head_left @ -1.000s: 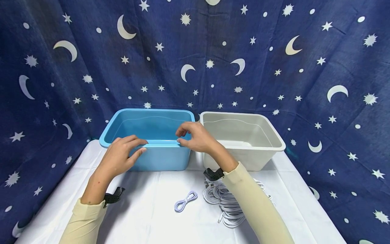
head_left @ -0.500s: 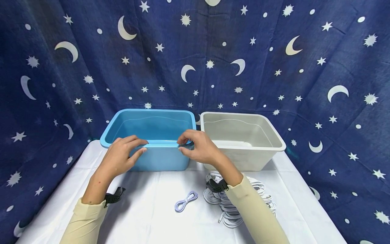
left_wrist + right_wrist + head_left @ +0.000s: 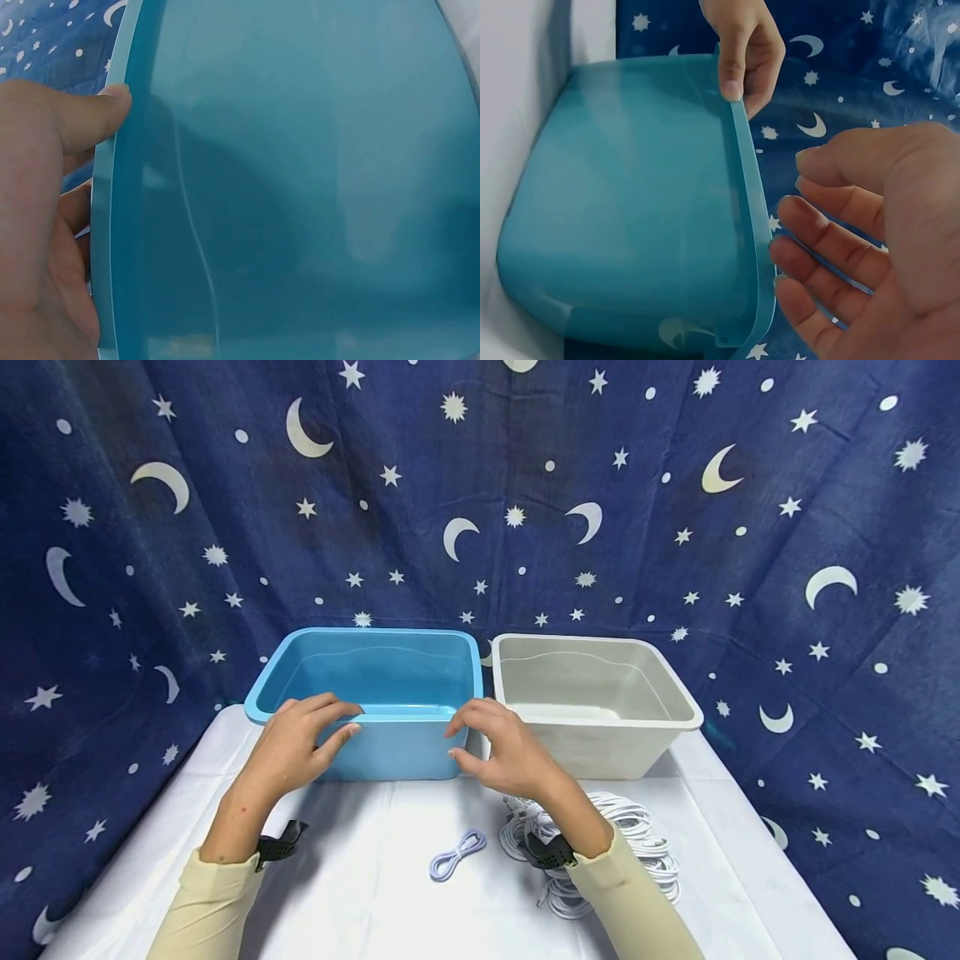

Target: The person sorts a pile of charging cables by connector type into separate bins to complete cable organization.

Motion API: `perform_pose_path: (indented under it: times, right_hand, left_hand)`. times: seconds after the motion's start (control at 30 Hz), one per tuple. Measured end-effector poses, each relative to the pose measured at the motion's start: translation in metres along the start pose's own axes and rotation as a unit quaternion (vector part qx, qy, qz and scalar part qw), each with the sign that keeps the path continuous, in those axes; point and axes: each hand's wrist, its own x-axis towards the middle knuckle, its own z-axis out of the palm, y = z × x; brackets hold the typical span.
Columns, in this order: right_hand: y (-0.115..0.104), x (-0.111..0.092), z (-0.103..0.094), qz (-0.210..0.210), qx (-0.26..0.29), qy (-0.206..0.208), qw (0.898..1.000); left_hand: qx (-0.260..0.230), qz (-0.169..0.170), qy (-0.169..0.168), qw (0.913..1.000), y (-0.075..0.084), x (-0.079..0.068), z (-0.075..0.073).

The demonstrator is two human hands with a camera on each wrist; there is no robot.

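A light blue plastic bin stands on the left side of the table. My left hand grips its front rim, with the thumb on the outer face and the fingers over the edge. The left wrist view shows the thumb on the bin's wall. My right hand is by the bin's right front corner, its fingers spread and nothing between them. In the right wrist view its fingertips are right at the rim. Between my forearms lies a small coiled pale lilac cable.
A grey bin stands right of the blue one, a narrow gap between them. A pile of coiled white cables lies in front of it, partly covered by my right wrist and sleeve. Behind the table hangs a dark blue curtain with moons and stars.
My right hand has come off the blue bin's front rim, drawing back toward me and to the right as its fingers spread. The left hand and both bins stay where they were.
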Motion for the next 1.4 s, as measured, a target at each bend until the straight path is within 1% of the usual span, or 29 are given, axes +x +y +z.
perform_pose_path:
  times: [0.1, 0.33, 0.6, 0.77, 0.83, 1.03, 1.17, 1.3, 1.4]
  right_hand:
    - [-0.003, -0.006, 0.002, -0.003, 0.001, -0.005, 1.0]
    - [-0.005, -0.018, 0.008, -0.02, 0.004, -0.002, 1.0]
    - [-0.003, -0.034, 0.017, 0.002, 0.019, -0.022, 1.0]
    - [0.001, -0.038, 0.022, 0.01, 0.024, -0.034, 0.999]
    - [0.001, -0.039, 0.024, 0.014, 0.018, -0.045, 0.999]
    - [0.0, -0.04, 0.028, 0.027, -0.018, -0.093, 0.995]
    - [-0.002, -0.042, 0.03, 0.038, -0.03, -0.115, 0.992]
    - [-0.002, -0.043, 0.032, 0.049, -0.043, -0.141, 0.988]
    - [0.0, -0.044, 0.035, 0.059, -0.047, -0.169, 0.983]
  left_hand:
    - [-0.002, -0.003, 0.0, 1.0, 0.001, 0.0, 0.0]
    - [-0.004, -0.003, 0.003, 1.0, 0.001, -0.001, 0.0]
    - [-0.006, 0.0, 0.0, 1.0, 0.002, 0.0, 0.001]
    - [-0.003, -0.003, 0.002, 1.0, 0.002, 0.001, 0.001]
    - [-0.001, -0.005, 0.003, 1.0, 0.002, 0.001, 0.001]
    - [0.001, -0.006, 0.004, 1.0, 0.003, 0.001, 0.002]
    - [0.0, -0.005, 0.005, 1.0, 0.003, 0.0, 0.001]
    - [-0.002, -0.003, 0.005, 1.0, 0.002, -0.001, 0.001]
    - [-0.002, -0.001, 0.007, 1.0, 0.002, -0.001, 0.002]
